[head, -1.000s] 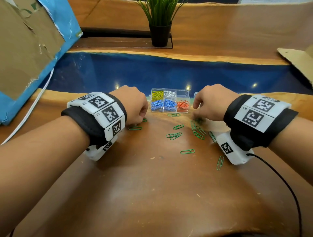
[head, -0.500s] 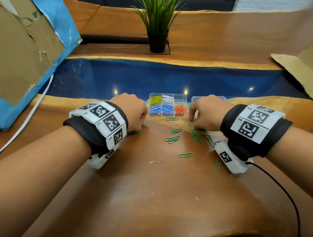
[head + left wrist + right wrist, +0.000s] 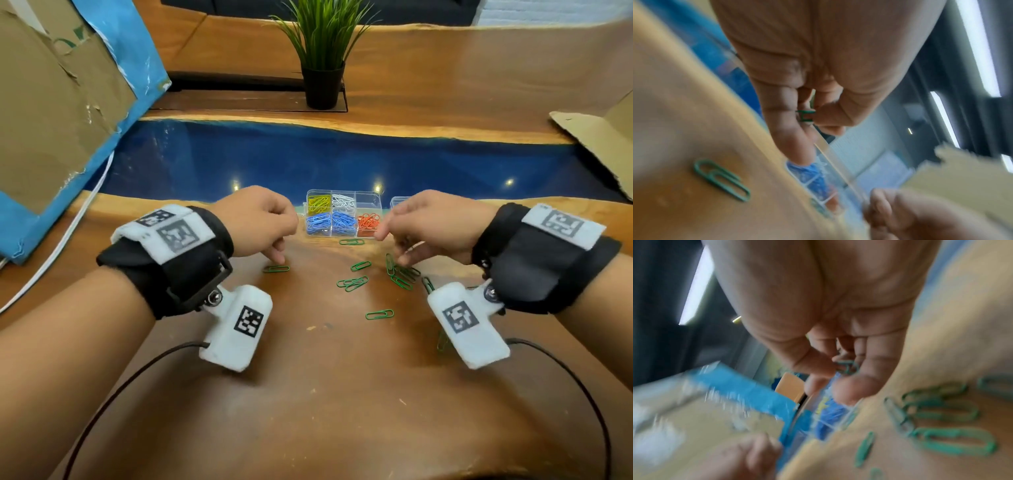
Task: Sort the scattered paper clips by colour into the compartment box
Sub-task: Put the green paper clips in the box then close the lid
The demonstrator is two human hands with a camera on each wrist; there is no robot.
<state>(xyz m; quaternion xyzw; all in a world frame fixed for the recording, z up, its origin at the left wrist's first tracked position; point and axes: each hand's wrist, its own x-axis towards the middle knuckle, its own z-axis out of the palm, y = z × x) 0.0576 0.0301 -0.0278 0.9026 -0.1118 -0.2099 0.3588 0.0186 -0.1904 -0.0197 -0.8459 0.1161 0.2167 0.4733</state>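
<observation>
A wooden table point(image 3: 342, 394) with a blue resin band; the compartment box point(image 3: 343, 218) sits on it, yellow, white, blue and orange clips already sorted, one compartment bare; just in front of the box, green paper clips point(image 3: 356, 283) lie scattered, the only colour left; left hand point(image 3: 260, 224) pinches a green clip point(image 3: 806, 115); right hand point(image 3: 424, 222) pinches green clips too point(image 3: 846, 367)
</observation>
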